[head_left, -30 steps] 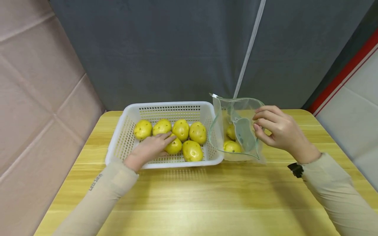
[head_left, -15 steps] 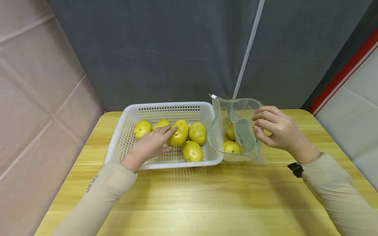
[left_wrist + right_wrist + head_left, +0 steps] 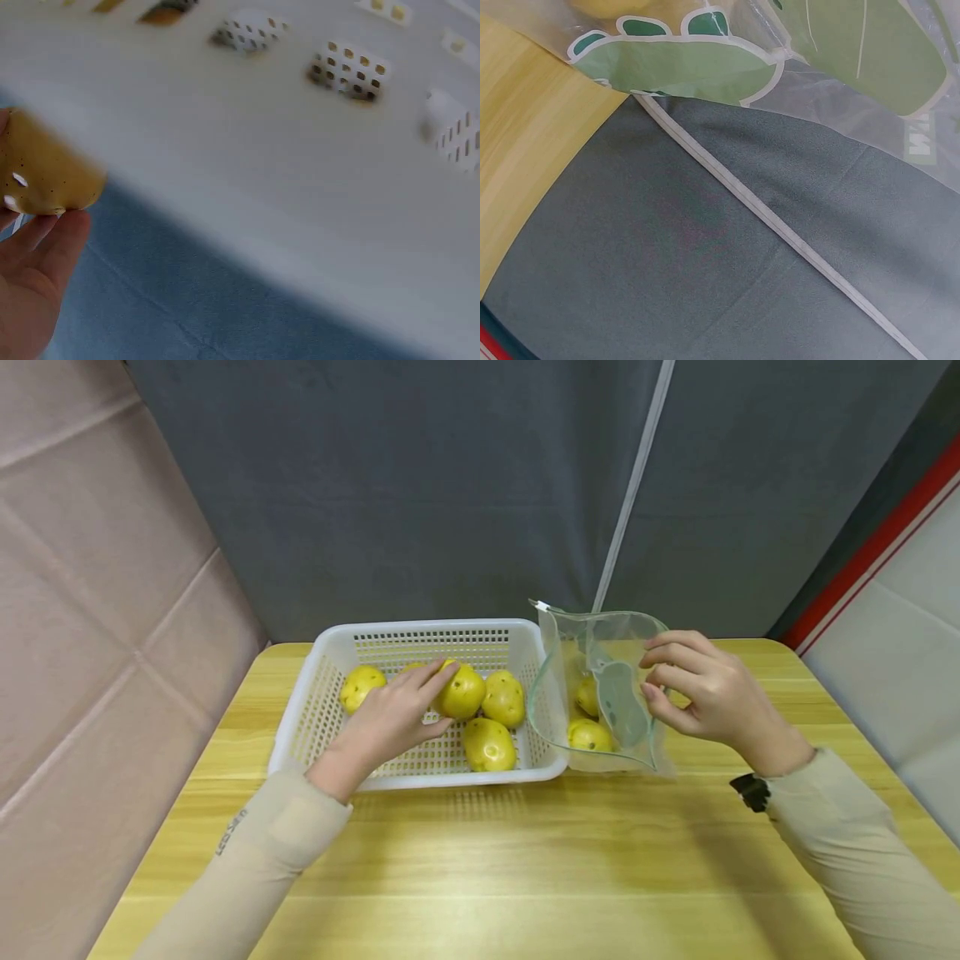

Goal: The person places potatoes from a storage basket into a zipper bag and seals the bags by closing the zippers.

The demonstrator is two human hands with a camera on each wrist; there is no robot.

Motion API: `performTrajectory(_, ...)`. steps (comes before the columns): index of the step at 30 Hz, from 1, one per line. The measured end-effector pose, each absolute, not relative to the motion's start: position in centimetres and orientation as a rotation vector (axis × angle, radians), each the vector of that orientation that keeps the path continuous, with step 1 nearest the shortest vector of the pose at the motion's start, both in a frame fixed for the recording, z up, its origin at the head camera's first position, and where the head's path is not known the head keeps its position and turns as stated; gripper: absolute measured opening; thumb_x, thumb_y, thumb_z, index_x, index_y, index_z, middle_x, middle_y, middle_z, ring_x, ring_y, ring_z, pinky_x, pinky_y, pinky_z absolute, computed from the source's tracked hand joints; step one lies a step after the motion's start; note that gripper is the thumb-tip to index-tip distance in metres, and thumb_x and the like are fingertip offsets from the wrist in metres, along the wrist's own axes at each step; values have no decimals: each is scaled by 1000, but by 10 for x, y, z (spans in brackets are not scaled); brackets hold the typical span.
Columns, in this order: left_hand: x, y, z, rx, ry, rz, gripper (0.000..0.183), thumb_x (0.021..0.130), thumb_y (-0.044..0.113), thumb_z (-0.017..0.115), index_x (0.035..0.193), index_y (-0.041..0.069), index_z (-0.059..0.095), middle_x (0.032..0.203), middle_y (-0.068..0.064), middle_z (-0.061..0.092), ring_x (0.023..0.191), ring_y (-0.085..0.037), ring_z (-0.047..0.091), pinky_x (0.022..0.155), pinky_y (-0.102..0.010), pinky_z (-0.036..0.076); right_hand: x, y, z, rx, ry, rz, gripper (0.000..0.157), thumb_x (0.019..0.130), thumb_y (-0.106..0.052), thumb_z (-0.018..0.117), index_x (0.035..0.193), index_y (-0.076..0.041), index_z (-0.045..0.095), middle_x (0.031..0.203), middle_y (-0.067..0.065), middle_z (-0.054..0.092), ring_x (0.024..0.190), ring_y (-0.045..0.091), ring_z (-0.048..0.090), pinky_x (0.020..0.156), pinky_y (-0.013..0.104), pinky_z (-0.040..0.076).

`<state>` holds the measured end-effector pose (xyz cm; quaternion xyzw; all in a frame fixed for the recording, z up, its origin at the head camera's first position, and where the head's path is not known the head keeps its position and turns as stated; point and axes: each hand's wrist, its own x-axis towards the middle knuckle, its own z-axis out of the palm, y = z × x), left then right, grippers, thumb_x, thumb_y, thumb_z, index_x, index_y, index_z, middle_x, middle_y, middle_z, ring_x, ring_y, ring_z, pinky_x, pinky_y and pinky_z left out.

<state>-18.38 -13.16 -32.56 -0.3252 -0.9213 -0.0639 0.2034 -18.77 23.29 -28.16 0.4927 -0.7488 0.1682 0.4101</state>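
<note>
My left hand (image 3: 386, 722) grips a yellow potato (image 3: 463, 692), raised over the white plastic basket (image 3: 450, 781). In the left wrist view, fingers of the left hand (image 3: 34, 277) support the potato (image 3: 52, 169) from below, beyond the basket's blurred wall. Several other potatoes lie in the basket, among them one near the front (image 3: 489, 745); one is mostly hidden behind the hand. At right, my right hand (image 3: 701, 689) pinches the rim of a clear zip bag (image 3: 551, 710), which stands with its mouth spread. Potatoes (image 3: 589, 735) show inside it.
The bag stands against the basket's right side on a wooden table (image 3: 480, 868). A grey curtain (image 3: 420, 510) with a pale strip hangs behind the table. Pink padded wall (image 3: 97, 635) rises at left, and a white and red panel (image 3: 892, 568) at right.
The left hand has lifted the potato from the basket's front middle, up and slightly right, over the back row. The right hand and the bag have stayed in place.
</note>
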Motion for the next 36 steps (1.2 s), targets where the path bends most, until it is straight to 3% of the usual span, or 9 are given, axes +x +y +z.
performTrajectory(9, -180, -124, -314, -896, -2503, -298, 68, 80, 29, 76, 139, 7, 48, 138, -16, 54, 114, -34, 62, 81, -45, 59, -187, 233, -281, 1266, -1885, 427, 45, 98, -29, 45, 60, -7, 56, 75, 12, 65, 84, 30, 60, 82, 26, 45)
performTrajectory(20, -175, -108, -300, -914, -2267, -376, 67, 76, 26, 79, 135, 6, 52, 134, -15, 57, 107, -33, 64, 77, -43, 60, -188, 232, -281, 1292, -1890, 468, 45, 98, -30, 46, 58, -9, 52, 77, 13, 65, 87, 32, 60, 101, 12, 38)
performTrajectory(24, -173, -101, -294, -919, -2200, -373, 67, 76, 27, 79, 134, 7, 53, 133, -15, 59, 106, -33, 65, 74, -41, 61, -188, 232, -281, 1291, -1896, 463, 46, 98, -31, 46, 57, -10, 51, 78, 13, 65, 87, 31, 60, 100, 12, 39)
performTrajectory(36, -167, -76, -283, -987, -2094, -433, 64, 76, 27, 80, 132, 7, 56, 133, -16, 58, 113, -32, 63, 86, -39, 58, -190, 232, -280, 1287, -1896, 460, 46, 98, -31, 46, 57, -10, 51, 78, 13, 65, 87, 31, 60, 95, 15, 41)
